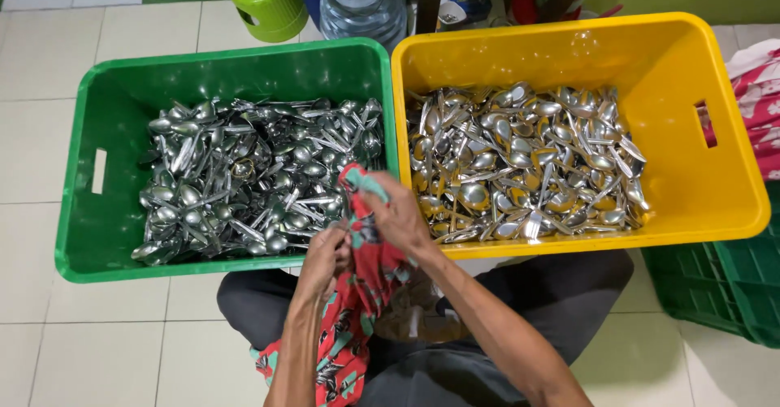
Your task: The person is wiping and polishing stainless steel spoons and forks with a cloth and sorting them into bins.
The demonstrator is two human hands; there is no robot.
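Between green crate and yellow crate, both hands' grip closed on crumpled red floral cloth

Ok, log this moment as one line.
left hand: grips patterned cloth | right hand: grips cloth top | green crate, yellow crate: full of cutlery

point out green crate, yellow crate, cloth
green crate [97, 171]: head view, left wall by the handle slot.
yellow crate [691, 188]: head view, bare floor at the right.
cloth [357, 289]: head view, red patterned middle fold between the hands.
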